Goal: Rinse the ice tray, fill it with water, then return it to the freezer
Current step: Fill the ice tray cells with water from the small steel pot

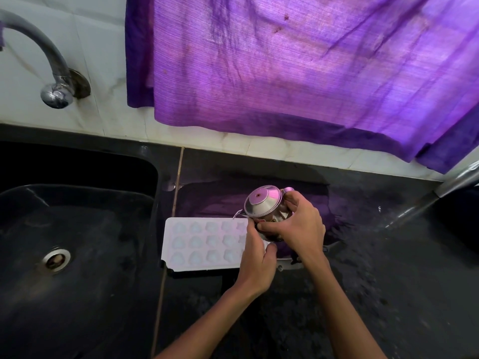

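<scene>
A white ice tray [204, 242] with several moulded cells lies flat on the black counter, just right of the sink. Over its right end a small steel kettle [264, 204] with a lid is held tilted. My right hand [303, 226] wraps the kettle's body from the right. My left hand [256, 257] touches the kettle's lower left side with its fingers and covers the tray's right end. The kettle's spout is mostly hidden by the hands.
A black sink [77, 229] with a metal drain [55, 260] lies at left under a curved steel tap [51, 73]. A purple curtain [285, 60] hangs behind. The black counter [388, 281] spreads right, with a metal bar [427, 200] at its far right.
</scene>
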{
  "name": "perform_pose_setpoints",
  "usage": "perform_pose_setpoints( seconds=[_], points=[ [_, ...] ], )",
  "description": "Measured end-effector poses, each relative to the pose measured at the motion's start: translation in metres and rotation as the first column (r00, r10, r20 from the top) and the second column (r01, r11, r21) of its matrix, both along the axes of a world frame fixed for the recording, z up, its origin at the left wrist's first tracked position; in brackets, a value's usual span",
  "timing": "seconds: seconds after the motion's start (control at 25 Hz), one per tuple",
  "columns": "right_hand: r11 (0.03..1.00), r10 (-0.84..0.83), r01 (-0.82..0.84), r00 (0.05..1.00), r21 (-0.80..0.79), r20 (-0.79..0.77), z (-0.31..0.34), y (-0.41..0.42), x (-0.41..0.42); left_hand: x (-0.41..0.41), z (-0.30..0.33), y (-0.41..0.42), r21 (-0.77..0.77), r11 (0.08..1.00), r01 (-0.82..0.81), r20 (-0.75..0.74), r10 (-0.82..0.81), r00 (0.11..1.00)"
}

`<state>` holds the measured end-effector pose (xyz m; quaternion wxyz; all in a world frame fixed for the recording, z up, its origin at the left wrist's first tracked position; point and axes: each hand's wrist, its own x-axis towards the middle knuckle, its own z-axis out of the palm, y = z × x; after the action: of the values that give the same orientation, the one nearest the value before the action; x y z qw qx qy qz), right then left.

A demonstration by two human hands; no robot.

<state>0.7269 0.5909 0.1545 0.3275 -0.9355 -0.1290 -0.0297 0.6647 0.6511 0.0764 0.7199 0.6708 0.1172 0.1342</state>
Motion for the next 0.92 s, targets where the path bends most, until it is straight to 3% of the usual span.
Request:
perform_pose_setpoints(
  seconds=[0.32,0.92],
  points=[
    [0.986,-0.051,0.063,0.995,0.155,-0.081,-0.008,-0.005,-0.003,-0.006,-0.001,-0.001,0.073,0.997,-0.026,0.003,0.026,1.000],
    [0.996,-0.028,0.028,1.000,-0.083,0.002,-0.013,-0.014,-0.028,-0.024,-0.011,-0.019,-0.051,0.999,0.016,0.020,-0.015,1.000]
  ],
)
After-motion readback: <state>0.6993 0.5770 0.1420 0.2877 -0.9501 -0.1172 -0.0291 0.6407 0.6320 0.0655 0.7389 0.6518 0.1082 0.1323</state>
